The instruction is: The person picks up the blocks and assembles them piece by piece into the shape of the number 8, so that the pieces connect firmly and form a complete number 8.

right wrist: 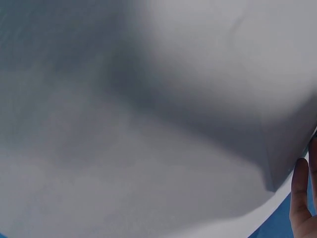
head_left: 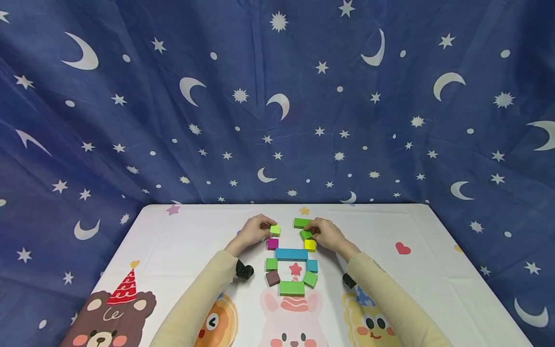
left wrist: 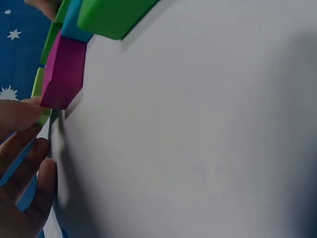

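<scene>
My left hand [head_left: 253, 230] pinches a lime-green block [head_left: 275, 230] just beyond a magenta block [head_left: 272, 244]. In the left wrist view the thumb [left wrist: 20, 115] lies on that lime block [left wrist: 38, 89], behind the magenta one. On the other side, my right hand [head_left: 328, 234] has its thumb and fingertips at a tilted green block [head_left: 306, 234], pinching it. This block lies between a long green block [head_left: 301, 223] and a yellow block [head_left: 310, 245]. The right wrist view catches only a couple of fingers [right wrist: 299, 191], with no block visible.
Nearer, a long blue block [head_left: 291, 254] tops a ring of small blocks, closed at the front by a long green block [head_left: 292, 288]. A black wrist device [head_left: 244, 271] sits by the left sleeve. The white printed tablecloth [head_left: 173, 241] ends at a starry blue curtain [head_left: 277, 120].
</scene>
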